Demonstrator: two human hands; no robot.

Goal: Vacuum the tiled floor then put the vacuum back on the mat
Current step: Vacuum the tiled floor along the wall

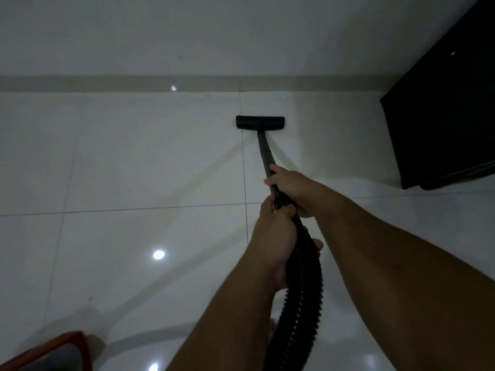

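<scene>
With both hands on the vacuum, I've got the right hand (288,187) wrapped around the black wand (265,153), further down it, and the left hand (274,223) clenched just behind, where the ribbed hose (302,290) joins. Floor head (260,122) sits flat on the glossy white tiled floor (134,170), straddling a grout line, near the beige skirting strip (107,83). Dark cabinet (442,116) stands to the right, well apart. Red-edged object (61,349) at bottom left; can't tell what it is.

hands: two, left (273,223), right (290,187)
wand (265,153): one
hose (300,303): one
nozzle (259,122): one
cabinet (442,116): one
</scene>
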